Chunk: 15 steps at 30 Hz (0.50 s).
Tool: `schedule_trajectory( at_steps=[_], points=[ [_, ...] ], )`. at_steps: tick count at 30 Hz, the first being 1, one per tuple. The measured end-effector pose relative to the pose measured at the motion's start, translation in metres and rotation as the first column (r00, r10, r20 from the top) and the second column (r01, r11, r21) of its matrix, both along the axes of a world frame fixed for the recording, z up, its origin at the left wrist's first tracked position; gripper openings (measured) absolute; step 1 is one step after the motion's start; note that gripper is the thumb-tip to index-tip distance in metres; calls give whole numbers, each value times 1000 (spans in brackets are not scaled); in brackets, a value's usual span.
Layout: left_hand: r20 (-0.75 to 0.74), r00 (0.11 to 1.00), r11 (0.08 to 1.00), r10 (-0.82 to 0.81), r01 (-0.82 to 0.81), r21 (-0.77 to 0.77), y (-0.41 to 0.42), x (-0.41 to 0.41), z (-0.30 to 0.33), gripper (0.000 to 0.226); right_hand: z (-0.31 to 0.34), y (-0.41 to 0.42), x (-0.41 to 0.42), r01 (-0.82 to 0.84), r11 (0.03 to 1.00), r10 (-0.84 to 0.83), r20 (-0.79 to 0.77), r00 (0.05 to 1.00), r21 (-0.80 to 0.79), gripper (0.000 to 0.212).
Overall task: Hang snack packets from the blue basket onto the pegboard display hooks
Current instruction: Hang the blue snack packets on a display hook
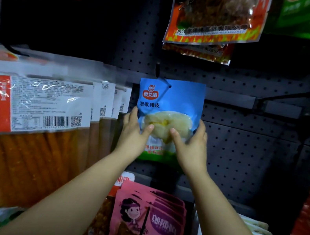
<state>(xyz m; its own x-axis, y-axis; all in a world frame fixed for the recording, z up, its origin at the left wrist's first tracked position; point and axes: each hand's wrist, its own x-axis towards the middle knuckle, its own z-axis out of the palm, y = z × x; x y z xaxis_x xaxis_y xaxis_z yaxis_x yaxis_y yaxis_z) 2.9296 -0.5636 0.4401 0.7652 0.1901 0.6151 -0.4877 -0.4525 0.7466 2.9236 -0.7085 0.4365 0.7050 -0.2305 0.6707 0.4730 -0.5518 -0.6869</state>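
Blue snack packet (169,107) mid-frame against the pegboard (237,152), label "泡椒猪皮". Left hand (133,134) and right hand (192,146) pinch its lower sides, thumbs on front. Top hole looks threaded on the hook (157,70), hard to confirm. Pink packets (148,219) below.

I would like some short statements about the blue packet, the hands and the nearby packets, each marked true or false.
1. Both the left hand and the right hand hold the blue packet. True.
2. The blue packet lies in a basket. False: it is held up against the pegboard.
3. Pink packets hang below the blue packet. True.
4. The packets with orange sticks are right of the hands. False: they are left.
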Motion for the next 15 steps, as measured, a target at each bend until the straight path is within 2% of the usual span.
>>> schedule_trajectory(
  at_steps=[5,10,15],
  points=[
    [-46,999,998,7,-10,-63,1,5,-7,64,-3,6,2,-65,998,64,-44,997,-5,51],
    [-54,998,994,27,-32,-101,2,7,-3,60,1,8,8,-169,975,181,-72,981,147,51],
    [-43,999,991,15,-21,-136,2,3,-6,58,-9,5,13,-255,946,275,-78,958,200,46]
  ],
)
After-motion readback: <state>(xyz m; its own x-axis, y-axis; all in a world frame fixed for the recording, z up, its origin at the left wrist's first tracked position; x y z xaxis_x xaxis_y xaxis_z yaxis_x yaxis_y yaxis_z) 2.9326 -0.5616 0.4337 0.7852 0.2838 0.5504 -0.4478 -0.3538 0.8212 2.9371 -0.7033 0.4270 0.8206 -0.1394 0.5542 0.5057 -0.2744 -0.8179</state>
